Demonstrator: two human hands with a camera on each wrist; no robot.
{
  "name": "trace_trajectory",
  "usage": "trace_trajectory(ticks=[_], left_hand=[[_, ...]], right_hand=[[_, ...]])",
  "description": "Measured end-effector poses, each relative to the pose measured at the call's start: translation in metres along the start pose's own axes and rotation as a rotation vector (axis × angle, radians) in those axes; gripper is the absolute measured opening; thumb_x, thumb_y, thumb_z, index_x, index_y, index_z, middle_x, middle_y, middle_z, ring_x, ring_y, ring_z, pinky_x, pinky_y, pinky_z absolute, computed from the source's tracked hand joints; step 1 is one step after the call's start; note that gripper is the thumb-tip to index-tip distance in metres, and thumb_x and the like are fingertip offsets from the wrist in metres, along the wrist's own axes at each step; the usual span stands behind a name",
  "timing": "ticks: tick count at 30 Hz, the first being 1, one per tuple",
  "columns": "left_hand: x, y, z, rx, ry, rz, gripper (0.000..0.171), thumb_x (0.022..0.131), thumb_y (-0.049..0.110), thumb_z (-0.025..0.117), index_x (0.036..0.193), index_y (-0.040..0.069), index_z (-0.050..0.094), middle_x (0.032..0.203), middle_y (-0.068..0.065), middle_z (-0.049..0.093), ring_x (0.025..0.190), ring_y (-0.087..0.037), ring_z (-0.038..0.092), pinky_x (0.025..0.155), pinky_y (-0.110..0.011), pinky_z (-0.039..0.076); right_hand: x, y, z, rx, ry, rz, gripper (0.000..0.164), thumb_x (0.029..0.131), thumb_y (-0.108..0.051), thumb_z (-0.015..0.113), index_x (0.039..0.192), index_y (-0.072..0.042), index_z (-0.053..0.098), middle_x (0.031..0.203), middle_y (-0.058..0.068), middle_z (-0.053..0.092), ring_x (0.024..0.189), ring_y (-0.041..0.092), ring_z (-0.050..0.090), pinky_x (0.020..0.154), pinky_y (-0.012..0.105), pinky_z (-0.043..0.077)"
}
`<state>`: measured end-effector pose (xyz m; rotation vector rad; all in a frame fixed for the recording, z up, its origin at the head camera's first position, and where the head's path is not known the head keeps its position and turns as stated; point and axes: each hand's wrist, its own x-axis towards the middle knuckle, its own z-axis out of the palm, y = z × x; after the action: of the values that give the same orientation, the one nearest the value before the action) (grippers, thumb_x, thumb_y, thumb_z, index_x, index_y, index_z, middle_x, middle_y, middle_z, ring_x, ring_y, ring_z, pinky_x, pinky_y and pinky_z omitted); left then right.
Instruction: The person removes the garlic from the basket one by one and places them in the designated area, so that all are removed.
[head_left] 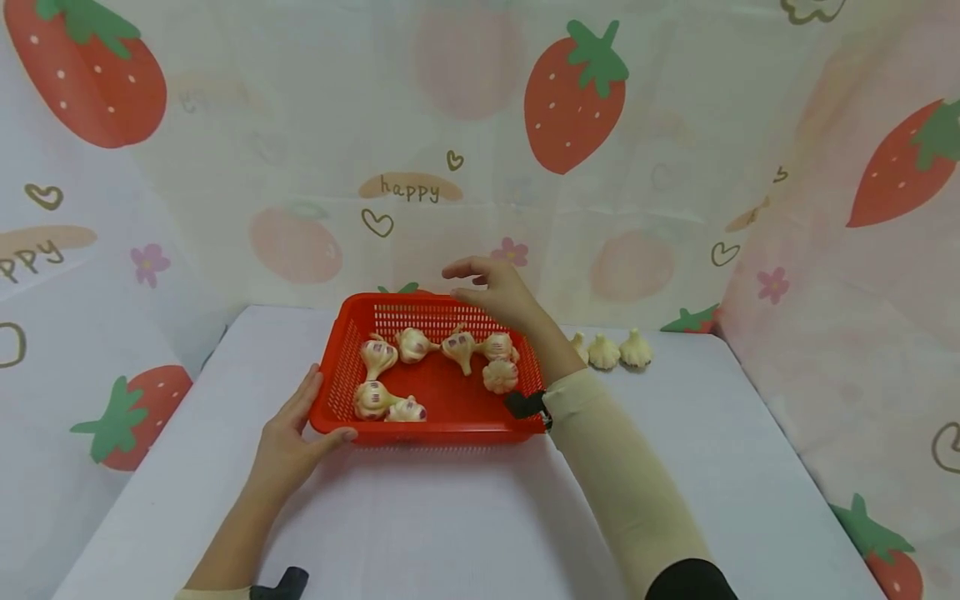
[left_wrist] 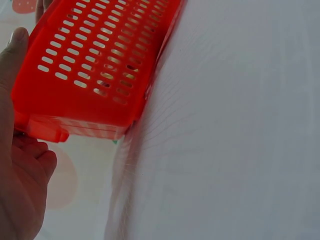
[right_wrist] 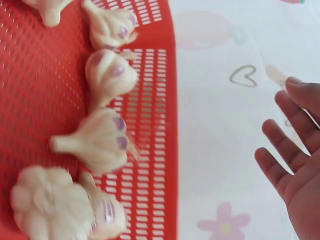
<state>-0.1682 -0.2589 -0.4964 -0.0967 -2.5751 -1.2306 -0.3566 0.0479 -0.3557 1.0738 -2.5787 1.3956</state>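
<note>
A red plastic basket [head_left: 442, 433] stands on the white table, with several garlic bulbs [head_left: 499, 377] lying inside it along the left, back and right. My left hand [head_left: 288, 446] holds the basket's front left corner, thumb at the front rim and fingers along the left side. In the left wrist view, the thumb lies by the slotted wall [left_wrist: 75, 65] and curled fingertips show near the rim. Over the back right of the basket, my right hand [head_left: 498, 287] hovers with nothing in it. Its fingers are spread and slightly bent in the right wrist view.
To the basket's right, a row of garlic bulbs [head_left: 603, 352] sits near the table's back edge, partly hidden behind my right forearm. A strawberry-printed curtain [head_left: 480, 150] hangs behind the table [head_left: 420, 525] and along both sides.
</note>
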Motion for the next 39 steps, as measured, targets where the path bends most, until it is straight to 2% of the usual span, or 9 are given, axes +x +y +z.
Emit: trace_trajectory(ticks=[8,15,17,21,26,34,39], left_hand=[[0.0,-0.003,0.0,-0.014,0.005,0.013,0.103,0.082,0.04,0.086,0.163,0.021,0.025,0.169,-0.002,0.026,0.155,-0.033,0.027,0.111,-0.059,0.041],[0.0,-0.003,0.002,-0.011,0.008,0.008,0.103,0.083,0.04,0.086,0.164,0.023,0.024,0.169,-0.001,0.025,0.155,-0.032,0.028,0.111,-0.058,0.042],[0.0,-0.004,0.002,-0.009,0.012,0.009,0.103,0.083,0.041,0.086,0.163,0.023,0.025,0.169,-0.001,0.026,0.155,-0.032,0.028,0.111,-0.057,0.042],[0.0,-0.004,0.002,-0.009,0.014,0.009,0.103,0.083,0.042,0.085,0.163,0.023,0.025,0.169,-0.001,0.026,0.155,-0.032,0.028,0.11,-0.056,0.043],[0.0,-0.005,0.001,-0.013,0.009,0.007,0.102,0.084,0.042,0.085,0.164,0.024,0.024,0.169,-0.002,0.025,0.155,-0.033,0.028,0.11,-0.058,0.043],[-0.001,-0.006,0.0,-0.012,0.011,0.014,0.103,0.083,0.04,0.086,0.164,0.024,0.024,0.169,-0.001,0.025,0.155,-0.032,0.028,0.111,-0.057,0.042],[-0.001,-0.006,0.0,-0.013,0.015,0.027,0.103,0.083,0.039,0.086,0.163,0.024,0.024,0.169,0.0,0.025,0.155,-0.032,0.028,0.111,-0.057,0.042]], right_hand=[[0.013,0.002,0.026,0.045,-0.06,0.003,0.031,0.097,-0.018,0.072,0.127,-0.011,0.07,0.128,0.003,0.07,0.125,0.03,0.059,0.107,0.04,0.05],[0.019,0.007,0.047,0.047,-0.156,0.019,0.032,0.097,-0.012,0.072,0.128,-0.01,0.069,0.129,0.005,0.069,0.127,0.032,0.058,0.112,0.049,0.046],[0.02,0.007,0.05,0.035,-0.183,0.023,0.033,0.097,-0.014,0.072,0.13,-0.01,0.069,0.13,0.005,0.069,0.127,0.028,0.059,0.112,0.049,0.046],[0.023,0.005,0.056,0.021,-0.227,0.023,0.033,0.097,-0.016,0.072,0.13,-0.013,0.069,0.131,0.005,0.069,0.124,0.02,0.06,0.11,0.042,0.049],[0.03,0.005,0.062,0.054,-0.312,0.026,0.032,0.096,-0.016,0.073,0.128,-0.012,0.07,0.131,0.009,0.069,0.125,0.025,0.06,0.104,0.032,0.053],[0.04,0.014,0.079,0.075,-0.39,0.037,0.036,0.097,-0.009,0.071,0.132,-0.003,0.066,0.135,0.016,0.066,0.129,0.033,0.058,0.104,0.033,0.053],[0.044,0.02,0.091,0.061,-0.397,0.052,0.034,0.097,-0.007,0.07,0.13,-0.005,0.069,0.133,0.011,0.067,0.127,0.03,0.059,0.1,0.032,0.055]])
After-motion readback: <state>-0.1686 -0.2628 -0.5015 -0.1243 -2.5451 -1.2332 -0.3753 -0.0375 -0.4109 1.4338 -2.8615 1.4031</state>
